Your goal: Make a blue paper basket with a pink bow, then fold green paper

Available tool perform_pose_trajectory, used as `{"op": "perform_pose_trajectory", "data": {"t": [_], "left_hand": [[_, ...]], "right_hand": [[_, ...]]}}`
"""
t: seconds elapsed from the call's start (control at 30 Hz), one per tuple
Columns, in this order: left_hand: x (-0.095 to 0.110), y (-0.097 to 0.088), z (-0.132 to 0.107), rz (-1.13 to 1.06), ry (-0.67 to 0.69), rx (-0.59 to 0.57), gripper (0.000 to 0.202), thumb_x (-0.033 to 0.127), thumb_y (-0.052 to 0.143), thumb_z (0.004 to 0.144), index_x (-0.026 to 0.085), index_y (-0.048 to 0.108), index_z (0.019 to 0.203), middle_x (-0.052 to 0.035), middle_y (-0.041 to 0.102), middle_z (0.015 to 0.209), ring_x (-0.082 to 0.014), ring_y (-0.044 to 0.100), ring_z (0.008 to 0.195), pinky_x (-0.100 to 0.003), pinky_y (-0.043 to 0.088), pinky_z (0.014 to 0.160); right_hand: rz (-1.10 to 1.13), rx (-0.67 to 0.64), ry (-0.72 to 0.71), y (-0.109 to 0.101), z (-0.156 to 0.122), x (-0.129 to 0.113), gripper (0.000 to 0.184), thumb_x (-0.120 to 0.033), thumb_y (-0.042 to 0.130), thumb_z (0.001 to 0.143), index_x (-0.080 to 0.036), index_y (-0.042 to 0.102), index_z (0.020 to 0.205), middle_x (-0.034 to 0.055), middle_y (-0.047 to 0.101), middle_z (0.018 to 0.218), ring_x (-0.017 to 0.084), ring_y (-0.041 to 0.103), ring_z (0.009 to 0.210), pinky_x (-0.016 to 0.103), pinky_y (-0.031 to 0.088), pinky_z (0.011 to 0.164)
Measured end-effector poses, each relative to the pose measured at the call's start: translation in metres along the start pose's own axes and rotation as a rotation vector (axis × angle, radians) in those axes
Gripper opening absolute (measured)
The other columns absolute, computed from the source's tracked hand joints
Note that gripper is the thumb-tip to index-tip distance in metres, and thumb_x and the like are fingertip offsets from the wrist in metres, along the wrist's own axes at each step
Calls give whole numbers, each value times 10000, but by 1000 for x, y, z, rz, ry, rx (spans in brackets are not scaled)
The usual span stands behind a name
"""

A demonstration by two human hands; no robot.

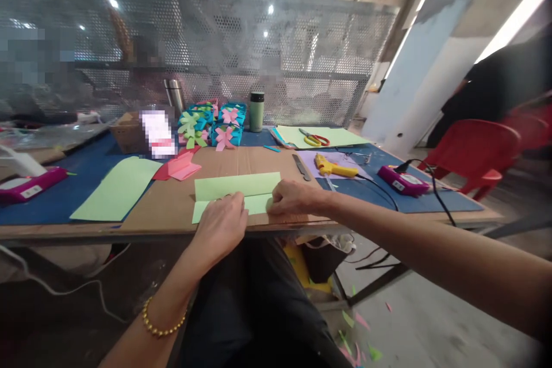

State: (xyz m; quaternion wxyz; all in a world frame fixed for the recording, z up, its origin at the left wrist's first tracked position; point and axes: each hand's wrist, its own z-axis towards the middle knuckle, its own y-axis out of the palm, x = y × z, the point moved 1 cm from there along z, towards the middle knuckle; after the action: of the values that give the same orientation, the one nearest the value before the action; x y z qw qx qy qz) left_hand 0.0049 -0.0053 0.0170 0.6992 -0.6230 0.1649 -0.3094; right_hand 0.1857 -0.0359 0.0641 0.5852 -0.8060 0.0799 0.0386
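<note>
A light green sheet of paper (237, 185) with a crease along its length lies near the table's front edge. My left hand (223, 219) is at its near left part, fingers curled down and closed on the paper. At the right end of the sheet, my right hand (294, 198) is closed like a fist, its fingertips hidden against the paper. Underneath is a flat piece of brown cardboard (164, 207). A dark cutter knife (301, 167) lies on the cardboard just beyond my right hand.
Right of the cardboard lie a yellow glue gun (334, 168) with its cord and a purple power strip (403, 179). Scissors (314, 138) rest on green sheets behind. Blue bow-trimmed items (228, 123), a green bottle (256, 112) and a basket (129, 135) stand at the back.
</note>
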Motion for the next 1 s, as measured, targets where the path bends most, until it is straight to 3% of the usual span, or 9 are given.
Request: {"op": "perform_pose_trajectory", "data": {"t": [0.13, 0.27, 0.37, 0.43, 0.57, 0.67, 0.8, 0.9, 1.0], "left_hand": [[-1, 0, 0, -5, 8, 1, 163, 211, 368, 982, 201, 523, 936, -100, 676, 936, -283, 657, 888, -371, 399, 721], [-1, 1, 1, -19, 16, -2, 159, 209, 373, 978, 206, 521, 919, -88, 679, 938, -270, 656, 871, -366, 395, 709], [-1, 1, 0, -23, 14, -1, 169, 209, 365, 979, 207, 520, 911, -85, 679, 922, -272, 656, 855, -371, 391, 703], [0, 1, 0, -21, 9, 3, 176, 208, 357, 982, 204, 522, 921, -88, 679, 919, -276, 656, 859, -374, 391, 707], [1, 2, 0, -14, 2, 12, 154, 203, 376, 980, 210, 520, 928, -84, 681, 950, -260, 652, 896, -366, 402, 738], [1, 1, 1, -6, 0, 6, 142, 204, 391, 973, 217, 516, 907, -75, 684, 941, -252, 652, 879, -360, 401, 719], [0, -1, 2, 13, 16, 1, 156, 222, 377, 978, 218, 514, 901, -76, 685, 909, -253, 660, 848, -355, 393, 671], [1, -4, 6, 33, 62, -16, 149, 226, 386, 978, 207, 531, 949, -80, 691, 893, -251, 669, 821, -350, 404, 661], [1, -11, 15, 66, 170, -39, 142, 226, 430, 972, 199, 565, 1006, -81, 696, 926, -251, 665, 885, -357, 441, 759]], "right_hand": [[-54, 8, 59, -2, -9, 29, 307, -403, 650, 967, -144, 661, 1130, 47, 676, 1114, 216, 673, 939, 381, 584, 798], [-98, 100, 80, -7, -19, 51, 270, -401, 653, 962, -141, 666, 1035, 24, 676, 984, 174, 659, 823, 337, 567, 725], [-129, 288, 28, -8, -28, 42, 159, -250, 585, 976, -136, 657, 892, 35, 652, 848, 159, 615, 760, 287, 462, 661], [-132, 392, -104, -2, -30, 24, 167, -165, 506, 988, -152, 649, 902, 47, 657, 899, 152, 604, 824, 270, 402, 688], [-123, 393, -374, 22, -21, -3, 111, -195, 536, 998, -195, 630, 938, -5, 664, 939, 96, 584, 800, 213, 364, 683], [-157, 425, -347, 31, -11, 11, 130, -158, 519, 986, -153, 600, 885, 16, 627, 785, 124, 534, 657, 260, 312, 594], [-207, 484, -326, 27, -12, 37, 170, -131, 522, 974, -164, 575, 815, 27, 599, 757, 149, 525, 659, 282, 314, 601], [-236, 529, -386, 32, -22, 28, 148, -127, 524, 977, -173, 587, 852, 60, 623, 892, 178, 554, 793, 296, 371, 682], [-254, 548, -477, 49, -28, 4, 85, -259, 617, 974, -185, 610, 934, 66, 630, 998, 213, 554, 904, 334, 410, 779]]}}
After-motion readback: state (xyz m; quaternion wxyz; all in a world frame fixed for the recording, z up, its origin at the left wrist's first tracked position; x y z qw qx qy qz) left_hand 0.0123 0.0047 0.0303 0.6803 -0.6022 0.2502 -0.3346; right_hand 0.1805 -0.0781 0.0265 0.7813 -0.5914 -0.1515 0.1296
